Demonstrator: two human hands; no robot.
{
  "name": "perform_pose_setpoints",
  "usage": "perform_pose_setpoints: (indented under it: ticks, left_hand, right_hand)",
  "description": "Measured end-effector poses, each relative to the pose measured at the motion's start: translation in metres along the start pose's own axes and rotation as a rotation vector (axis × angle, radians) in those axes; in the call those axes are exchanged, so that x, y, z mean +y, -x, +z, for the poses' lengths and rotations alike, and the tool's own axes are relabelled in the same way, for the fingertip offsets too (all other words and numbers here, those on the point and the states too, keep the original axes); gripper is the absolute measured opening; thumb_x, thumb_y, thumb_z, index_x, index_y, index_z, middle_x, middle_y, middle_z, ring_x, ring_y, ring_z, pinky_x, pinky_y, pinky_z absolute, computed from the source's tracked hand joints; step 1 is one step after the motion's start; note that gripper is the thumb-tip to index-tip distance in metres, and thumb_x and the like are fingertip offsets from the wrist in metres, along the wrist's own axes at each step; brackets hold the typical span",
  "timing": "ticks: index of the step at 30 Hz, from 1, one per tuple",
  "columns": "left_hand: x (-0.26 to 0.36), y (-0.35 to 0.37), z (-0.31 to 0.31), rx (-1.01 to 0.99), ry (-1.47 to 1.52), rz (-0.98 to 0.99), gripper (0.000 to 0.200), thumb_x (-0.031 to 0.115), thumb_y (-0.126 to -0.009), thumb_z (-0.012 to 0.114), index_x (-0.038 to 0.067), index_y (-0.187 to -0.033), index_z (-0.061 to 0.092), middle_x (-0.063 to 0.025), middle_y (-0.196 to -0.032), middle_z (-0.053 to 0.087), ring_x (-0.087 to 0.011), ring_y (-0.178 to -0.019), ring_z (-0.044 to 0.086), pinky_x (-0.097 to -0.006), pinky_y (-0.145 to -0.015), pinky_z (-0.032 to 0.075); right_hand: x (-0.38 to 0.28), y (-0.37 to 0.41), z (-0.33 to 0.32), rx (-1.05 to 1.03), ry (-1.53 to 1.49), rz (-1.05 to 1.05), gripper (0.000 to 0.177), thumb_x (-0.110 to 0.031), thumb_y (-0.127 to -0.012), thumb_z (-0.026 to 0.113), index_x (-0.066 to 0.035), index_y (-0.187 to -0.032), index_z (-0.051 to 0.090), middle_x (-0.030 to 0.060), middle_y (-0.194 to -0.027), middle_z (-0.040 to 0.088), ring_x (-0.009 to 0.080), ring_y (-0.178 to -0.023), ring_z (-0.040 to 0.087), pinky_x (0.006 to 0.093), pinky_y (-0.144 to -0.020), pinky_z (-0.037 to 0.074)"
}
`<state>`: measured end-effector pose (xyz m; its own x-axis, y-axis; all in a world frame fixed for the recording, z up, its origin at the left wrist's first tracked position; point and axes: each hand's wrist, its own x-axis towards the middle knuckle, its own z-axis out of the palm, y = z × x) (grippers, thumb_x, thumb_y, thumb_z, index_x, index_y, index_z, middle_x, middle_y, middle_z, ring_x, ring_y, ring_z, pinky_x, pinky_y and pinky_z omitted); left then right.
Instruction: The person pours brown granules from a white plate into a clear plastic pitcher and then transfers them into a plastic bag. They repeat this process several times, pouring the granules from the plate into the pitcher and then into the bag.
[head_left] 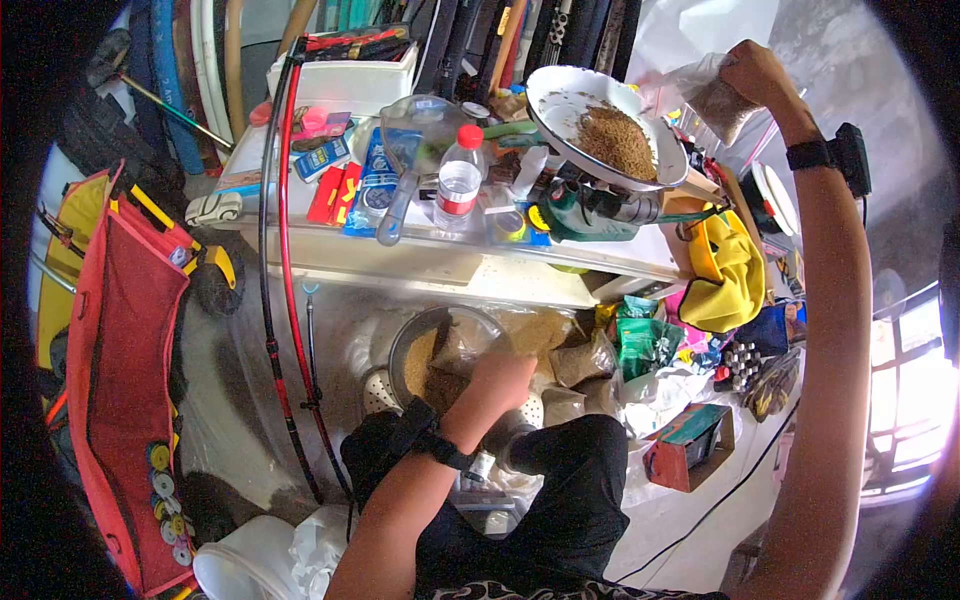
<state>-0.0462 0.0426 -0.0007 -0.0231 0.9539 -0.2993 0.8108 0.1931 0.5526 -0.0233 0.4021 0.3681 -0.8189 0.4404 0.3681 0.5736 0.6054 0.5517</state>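
Observation:
High at the right, my right hand (755,78) is closed on a clear plastic bag (722,105) with brown grain-like bits in its bottom. The bag hangs beside a white enamel dish (548,98) that has a heap of brown pellets (618,140) in it. Lower down, over a round metal bowl (396,362) on the floor, my left hand (503,385) is closed against another clear plastic bag (465,340). My own hand hides part of that grip. Tan and darker brown loose material (425,370) lies in the bowl.
A cluttered white table (480,275) carries a water bottle (460,180) and a green device (585,215). Filled clear bags (585,360) and an open box (690,447) are on the floor at right. Two rods (284,200) lean in front; a red bag (125,360) stands left.

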Motion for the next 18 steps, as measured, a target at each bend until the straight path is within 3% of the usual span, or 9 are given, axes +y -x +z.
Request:
perform_pose_setpoints:
  ticks: [5, 7, 8, 10, 12, 14, 16, 18]
  left_hand:
    - [-0.002, -0.002, 0.005, -0.016, 0.004, -0.001, 0.036, 0.019, -0.079, 0.060, 0.009, -0.114, 0.058, -0.0189, -0.097, 0.064, -0.0343, -0.092, 0.063, -0.0458, -0.081, 0.050]
    - [-0.004, -0.001, 0.009, 0.071, -0.054, 0.018, 0.038, 0.018, -0.079, 0.060, 0.009, -0.115, 0.058, -0.0188, -0.098, 0.064, -0.0338, -0.092, 0.062, -0.0454, -0.081, 0.050]
    - [-0.004, 0.002, 0.007, 0.064, -0.049, 0.013, 0.038, 0.018, -0.079, 0.060, 0.009, -0.115, 0.058, -0.0188, -0.098, 0.064, -0.0338, -0.092, 0.062, -0.0454, -0.081, 0.050]
    - [-0.002, 0.005, 0.000, 0.067, -0.047, -0.013, 0.038, 0.018, -0.079, 0.060, 0.009, -0.115, 0.057, -0.0187, -0.099, 0.064, -0.0337, -0.093, 0.062, -0.0453, -0.081, 0.049]
    - [-0.003, 0.005, -0.003, 0.040, -0.042, -0.012, 0.038, 0.018, -0.079, 0.060, 0.009, -0.115, 0.057, -0.0187, -0.099, 0.064, -0.0335, -0.094, 0.062, -0.0451, -0.081, 0.049]
    - [-0.003, 0.005, -0.005, 0.017, -0.038, -0.010, 0.038, 0.018, -0.079, 0.060, 0.009, -0.115, 0.057, -0.0186, -0.098, 0.064, -0.0333, -0.094, 0.062, -0.0449, -0.082, 0.049]
    - [-0.004, 0.007, -0.004, 0.038, -0.007, 0.003, 0.036, 0.018, -0.080, 0.059, 0.008, -0.115, 0.057, -0.0186, -0.097, 0.064, -0.0338, -0.093, 0.062, -0.0451, -0.080, 0.050]
    - [-0.005, 0.007, -0.005, 0.025, -0.008, 0.003, 0.036, 0.017, -0.081, 0.058, 0.007, -0.115, 0.057, -0.0188, -0.097, 0.064, -0.0341, -0.092, 0.062, -0.0452, -0.079, 0.050]
  right_hand:
    - [0.019, -0.002, 0.019, -0.113, 0.045, -0.097, 0.025, -0.022, -0.072, 0.058, 0.000, -0.081, 0.066, 0.0250, -0.079, 0.063, 0.0403, -0.077, 0.063, 0.0444, -0.072, 0.051]
    - [0.029, 0.001, 0.031, -0.174, 0.602, -0.488, 0.016, -0.019, -0.073, 0.060, -0.005, -0.073, 0.067, 0.0207, -0.073, 0.064, 0.0363, -0.073, 0.065, 0.0414, -0.067, 0.052]
    - [0.026, 0.011, 0.031, -0.178, 0.596, -0.495, 0.016, -0.019, -0.073, 0.060, -0.005, -0.073, 0.067, 0.0207, -0.073, 0.064, 0.0363, -0.073, 0.065, 0.0414, -0.067, 0.052]
    - [0.020, 0.037, 0.023, -0.246, 0.546, -0.317, 0.015, -0.017, -0.075, 0.059, -0.004, -0.076, 0.067, 0.0137, -0.078, 0.067, 0.0255, -0.071, 0.067, 0.0351, -0.063, 0.054]
    - [0.078, 0.060, 0.094, -0.096, -0.291, -0.075, 0.012, -0.017, -0.076, 0.060, -0.009, -0.081, 0.068, 0.0113, -0.081, 0.067, 0.0222, -0.072, 0.066, 0.0305, -0.064, 0.052]
    - [0.058, 0.108, 0.086, -0.102, -1.410, 0.328, 0.018, -0.019, -0.082, 0.059, -0.005, -0.090, 0.066, 0.0070, -0.085, 0.066, 0.0188, -0.073, 0.064, 0.0305, -0.066, 0.052]
    - [0.038, 0.134, 0.083, -0.134, -1.563, 0.662, 0.024, -0.022, -0.086, 0.057, -0.001, -0.096, 0.063, 0.0050, -0.085, 0.064, 0.0171, -0.072, 0.063, 0.0302, -0.067, 0.052]
    - [0.034, 0.160, 0.102, -0.146, -1.701, 0.630, 0.027, -0.022, -0.085, 0.059, -0.003, -0.103, 0.061, 0.0056, -0.090, 0.064, 0.0162, -0.076, 0.063, 0.0291, -0.067, 0.053]
